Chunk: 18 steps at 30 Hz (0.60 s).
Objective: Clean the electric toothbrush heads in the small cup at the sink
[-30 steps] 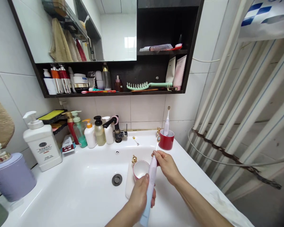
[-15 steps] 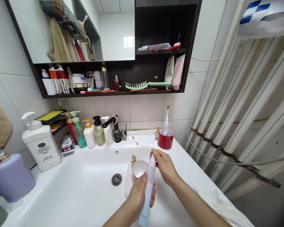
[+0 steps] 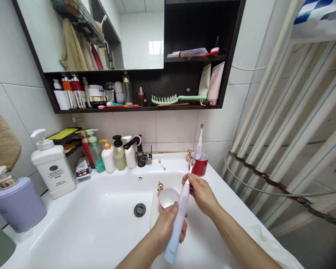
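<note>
An electric toothbrush (image 3: 182,203), pink fading to light blue, slants up over the right side of the sink. My left hand (image 3: 168,228) is wrapped round its handle. With thumb and fingers, my right hand (image 3: 203,192) pinches the white neck just below the bristles. The brush head (image 3: 192,164) shows in front of a red cup (image 3: 201,164), in which a second electric toothbrush (image 3: 199,145) stands upright. Behind my left hand, a red cup with a white inside (image 3: 168,197) is partly hidden.
The white sink (image 3: 100,224) has a dark drain (image 3: 139,210) and a black faucet (image 3: 140,153). Several pump bottles (image 3: 120,155) line its back left. A small brush head (image 3: 162,165) lies on the rear ledge. Above hangs a mirror cabinet with a green hairbrush (image 3: 168,100); pipes (image 3: 285,123) run at right.
The toothbrush has shifted slightly right and its head leans more to the right, with the bristles showing more clearly. Both hands keep their hold. The whole view has shifted a little.
</note>
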Each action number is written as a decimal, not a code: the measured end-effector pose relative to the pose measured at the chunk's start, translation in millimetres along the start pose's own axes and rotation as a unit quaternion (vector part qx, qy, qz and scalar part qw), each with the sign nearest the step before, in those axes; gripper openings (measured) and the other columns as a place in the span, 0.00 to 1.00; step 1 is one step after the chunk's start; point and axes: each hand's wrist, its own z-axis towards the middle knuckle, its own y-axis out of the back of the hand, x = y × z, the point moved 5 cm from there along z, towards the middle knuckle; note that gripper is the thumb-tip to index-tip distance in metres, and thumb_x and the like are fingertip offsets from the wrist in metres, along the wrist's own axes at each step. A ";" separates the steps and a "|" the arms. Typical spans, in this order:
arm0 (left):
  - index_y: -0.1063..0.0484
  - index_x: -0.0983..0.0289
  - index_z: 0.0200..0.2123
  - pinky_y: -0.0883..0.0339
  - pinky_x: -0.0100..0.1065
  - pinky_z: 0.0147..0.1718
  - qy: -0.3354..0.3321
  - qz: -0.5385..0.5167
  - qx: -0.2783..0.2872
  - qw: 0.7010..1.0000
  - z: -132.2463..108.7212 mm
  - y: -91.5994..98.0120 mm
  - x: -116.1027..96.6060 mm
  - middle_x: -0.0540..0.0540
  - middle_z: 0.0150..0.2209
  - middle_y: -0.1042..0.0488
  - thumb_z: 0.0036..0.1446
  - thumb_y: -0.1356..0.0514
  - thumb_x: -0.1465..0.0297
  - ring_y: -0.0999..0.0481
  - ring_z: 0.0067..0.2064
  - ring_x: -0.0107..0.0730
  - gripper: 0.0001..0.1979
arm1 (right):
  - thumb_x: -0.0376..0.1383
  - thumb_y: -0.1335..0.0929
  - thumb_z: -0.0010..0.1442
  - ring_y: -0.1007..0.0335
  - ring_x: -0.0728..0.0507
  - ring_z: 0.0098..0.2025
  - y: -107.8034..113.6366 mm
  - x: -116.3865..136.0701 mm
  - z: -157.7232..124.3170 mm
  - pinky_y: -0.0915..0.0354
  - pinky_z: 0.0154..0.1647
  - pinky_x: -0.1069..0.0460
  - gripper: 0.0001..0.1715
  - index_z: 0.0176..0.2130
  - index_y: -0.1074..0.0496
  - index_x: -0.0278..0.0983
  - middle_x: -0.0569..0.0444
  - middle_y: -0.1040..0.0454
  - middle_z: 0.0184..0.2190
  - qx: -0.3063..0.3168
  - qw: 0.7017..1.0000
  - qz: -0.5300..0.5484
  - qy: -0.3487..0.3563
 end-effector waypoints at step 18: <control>0.44 0.65 0.24 0.52 0.25 0.15 -0.078 0.002 -0.012 0.997 -4.0 -1.7 -3.7 0.46 0.14 0.40 0.42 0.58 0.51 0.43 0.13 0.19 0.21 | 0.45 0.40 0.45 0.42 0.52 0.20 -14.2 4.6 -7.9 0.44 0.23 0.56 0.15 0.21 0.38 0.35 0.57 0.37 0.17 0.062 0.996 0.059 0.014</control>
